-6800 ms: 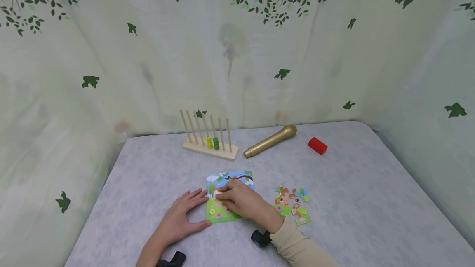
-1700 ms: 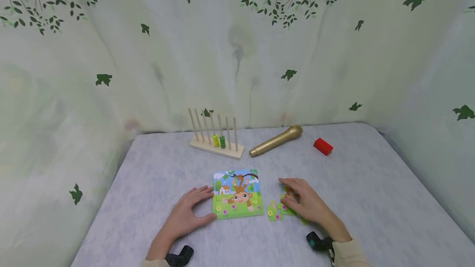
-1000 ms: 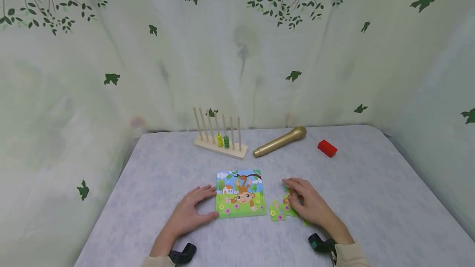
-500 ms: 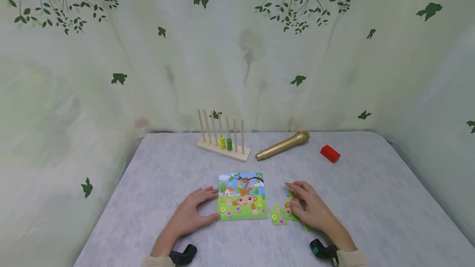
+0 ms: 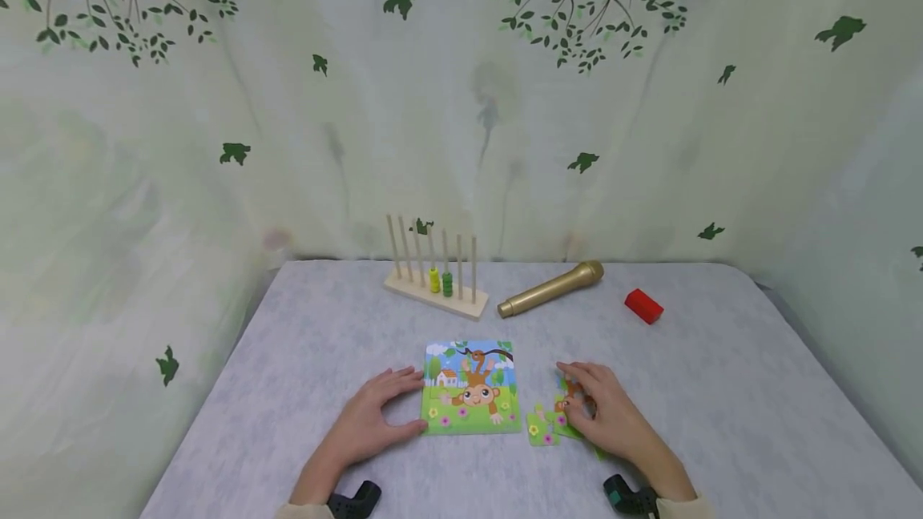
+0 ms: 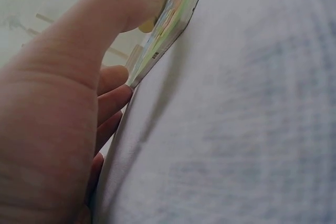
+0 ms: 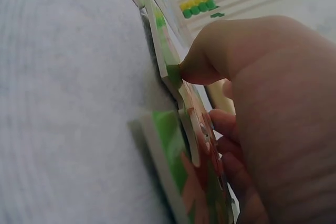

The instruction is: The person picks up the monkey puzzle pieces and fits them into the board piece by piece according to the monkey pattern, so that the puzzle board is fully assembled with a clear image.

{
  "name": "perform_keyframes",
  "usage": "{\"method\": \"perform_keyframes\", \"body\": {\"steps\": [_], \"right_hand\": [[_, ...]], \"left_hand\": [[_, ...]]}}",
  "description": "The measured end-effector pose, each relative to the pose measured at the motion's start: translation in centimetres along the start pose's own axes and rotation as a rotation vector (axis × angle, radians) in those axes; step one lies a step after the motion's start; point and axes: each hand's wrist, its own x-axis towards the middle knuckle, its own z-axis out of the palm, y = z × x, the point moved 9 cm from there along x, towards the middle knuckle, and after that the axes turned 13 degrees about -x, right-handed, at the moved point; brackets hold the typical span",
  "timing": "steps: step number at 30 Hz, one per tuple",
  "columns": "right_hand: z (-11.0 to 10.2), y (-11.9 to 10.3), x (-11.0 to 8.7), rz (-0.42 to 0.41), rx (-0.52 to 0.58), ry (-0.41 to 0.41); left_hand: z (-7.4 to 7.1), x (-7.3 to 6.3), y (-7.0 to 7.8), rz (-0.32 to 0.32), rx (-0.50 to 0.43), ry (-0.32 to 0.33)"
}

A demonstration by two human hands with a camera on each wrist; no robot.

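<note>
A square puzzle board (image 5: 461, 415) with a monkey picture lies flat on the table. My left hand (image 5: 360, 423) rests at its left side, thumb and fingers spread along the edge; the left wrist view shows the thumb over the board's rim (image 6: 165, 43). To the right, my right hand (image 5: 613, 423) arches over a group of loose jigsaw puzzle pieces (image 5: 542, 428), hiding several of them. In the right wrist view, the thumb tip touches the edge of one green piece (image 7: 169, 61), with the other fingers loosely bent behind. A piece with a brown figure (image 7: 176, 166) sits nearer that camera.
Behind the board stands a wooden peg abacus (image 5: 436, 296) with yellow and green beads. A gold microphone (image 5: 550, 290) and a red block (image 5: 644, 306) lie farther right, near the back edge. A printed cloth (image 5: 360, 142) hangs behind the grey-covered table (image 5: 757, 407).
Since the oldest frame, my right hand has gone from the board to the loose pieces, and a yellow-flower piece has joined that group. Lately both hands stay put while the view shifts slightly.
</note>
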Motion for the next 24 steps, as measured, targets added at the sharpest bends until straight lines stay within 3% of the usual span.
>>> {"method": "perform_keyframes", "body": {"steps": [10, 17, 24], "right_hand": [[0.5, 0.4, 0.0, 0.016, 0.131, -0.037], [0.2, 0.0, 0.0, -0.041, 0.164, -0.002], [-0.6, -0.3, -0.1, -0.112, 0.132, 0.002]], "left_hand": [[-0.1, -0.1, 0.5, 0.061, 0.008, 0.024], [-0.2, -0.1, 0.4, 0.095, 0.014, 0.024], [0.0, 0.2, 0.0, 0.034, -0.004, 0.011]]}}
